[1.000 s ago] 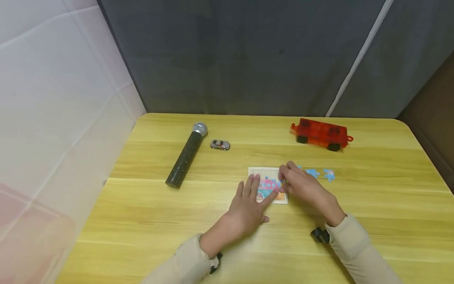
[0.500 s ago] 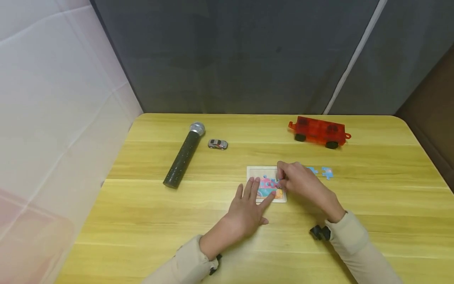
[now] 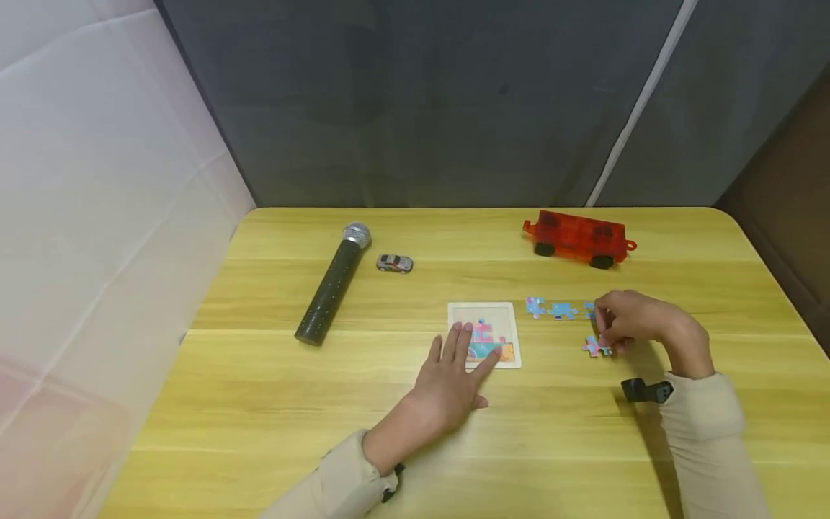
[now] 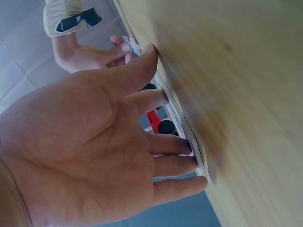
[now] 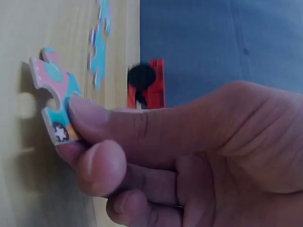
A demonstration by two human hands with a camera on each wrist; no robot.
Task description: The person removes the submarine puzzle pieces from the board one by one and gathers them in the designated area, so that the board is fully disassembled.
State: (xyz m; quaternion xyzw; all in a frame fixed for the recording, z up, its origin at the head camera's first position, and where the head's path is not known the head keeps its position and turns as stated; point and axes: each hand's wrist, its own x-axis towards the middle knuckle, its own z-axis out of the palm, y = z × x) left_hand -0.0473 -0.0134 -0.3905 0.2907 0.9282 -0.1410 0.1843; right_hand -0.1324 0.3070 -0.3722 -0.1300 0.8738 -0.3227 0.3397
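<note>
A small white puzzle board (image 3: 483,335) with a few pieces left in it lies mid-table. My left hand (image 3: 454,375) (image 4: 156,151) rests flat on its near-left corner, fingers straight. My right hand (image 3: 625,321) is off to the right of the board. It pinches a pink and teal puzzle piece (image 3: 595,347) (image 5: 54,101) between thumb and fingers, just at the tabletop. Three loose blue pieces (image 3: 561,311) lie in a row behind it, two of them seen in the right wrist view as blue pieces (image 5: 98,47).
A black microphone (image 3: 333,282) and a small grey toy car (image 3: 394,263) lie at the back left of the yellow wooden table (image 3: 324,404). A red toy wagon (image 3: 576,238) (image 5: 151,85) stands at the back right. A dark curtain hangs behind the table.
My right hand has lifted a piece out of the board and carried it right, down beside the loose pieces. The left hand has stayed on the board.
</note>
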